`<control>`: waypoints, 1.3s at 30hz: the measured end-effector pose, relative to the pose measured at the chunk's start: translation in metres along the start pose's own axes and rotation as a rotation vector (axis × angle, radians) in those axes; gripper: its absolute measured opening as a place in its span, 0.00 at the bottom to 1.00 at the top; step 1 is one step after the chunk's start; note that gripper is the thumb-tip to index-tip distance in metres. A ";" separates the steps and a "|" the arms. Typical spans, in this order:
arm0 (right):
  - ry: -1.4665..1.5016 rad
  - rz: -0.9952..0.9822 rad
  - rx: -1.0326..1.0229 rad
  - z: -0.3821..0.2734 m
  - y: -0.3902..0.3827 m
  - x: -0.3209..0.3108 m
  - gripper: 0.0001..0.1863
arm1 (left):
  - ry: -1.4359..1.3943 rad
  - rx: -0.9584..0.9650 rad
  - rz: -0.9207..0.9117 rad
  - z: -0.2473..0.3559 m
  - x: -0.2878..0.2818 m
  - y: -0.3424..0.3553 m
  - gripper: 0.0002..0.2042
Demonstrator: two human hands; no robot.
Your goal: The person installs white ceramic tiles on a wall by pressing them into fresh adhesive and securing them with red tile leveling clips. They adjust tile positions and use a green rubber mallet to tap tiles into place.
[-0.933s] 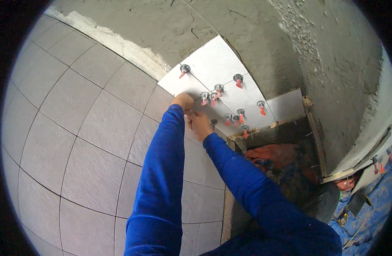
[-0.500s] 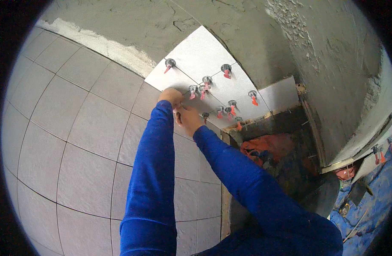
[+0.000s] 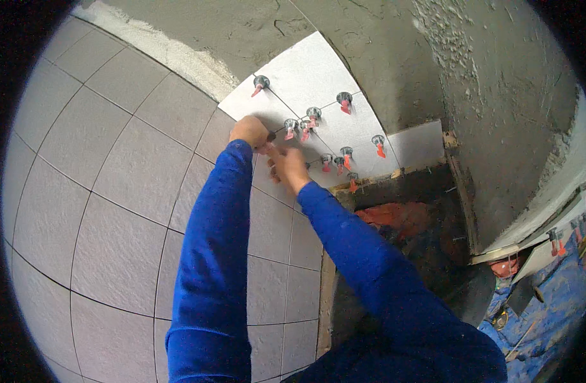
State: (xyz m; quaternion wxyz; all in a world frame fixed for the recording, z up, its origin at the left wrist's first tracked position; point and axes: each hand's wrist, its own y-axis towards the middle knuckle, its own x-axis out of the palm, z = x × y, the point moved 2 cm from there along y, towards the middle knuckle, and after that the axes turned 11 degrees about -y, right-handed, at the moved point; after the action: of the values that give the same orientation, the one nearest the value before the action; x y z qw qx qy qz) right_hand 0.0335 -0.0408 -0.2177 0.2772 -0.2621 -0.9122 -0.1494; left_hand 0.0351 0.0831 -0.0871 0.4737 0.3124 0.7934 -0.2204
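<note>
Where grey wall tiles (image 3: 114, 185) meet the white tiles' (image 3: 306, 80) lower-left edge, left hand (image 3: 248, 132) clenched, right hand (image 3: 288, 165) w/ fingers curled, both at a joint; what they pinch: cannot tell. Red-wedge levelling clips (image 3: 312, 117) sit along joints, holding faces flush.

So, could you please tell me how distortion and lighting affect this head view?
Head view: fisheye bends the tile joints toward the rim and leaves black corners; light is soft and even, brightest on the white tiles; both hands, left hand and right hand, look sharp.
</note>
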 end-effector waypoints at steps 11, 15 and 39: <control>-0.195 0.382 -0.162 -0.011 -0.007 -0.005 0.26 | -0.532 0.144 0.156 0.031 -0.004 -0.040 0.14; -0.458 0.597 -0.284 -0.005 0.005 -0.001 0.28 | -0.579 0.071 0.218 0.042 0.009 -0.037 0.22; -0.553 0.663 -0.408 -0.019 -0.004 0.005 0.10 | -0.634 -0.076 0.332 0.079 -0.017 -0.053 0.19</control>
State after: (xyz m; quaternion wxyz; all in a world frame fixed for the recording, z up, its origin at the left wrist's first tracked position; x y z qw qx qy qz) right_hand 0.0360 -0.0502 -0.2000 -0.0002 -0.6179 -0.7711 -0.1538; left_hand 0.0523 -0.0107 -0.1051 0.7368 0.3353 0.5532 -0.1967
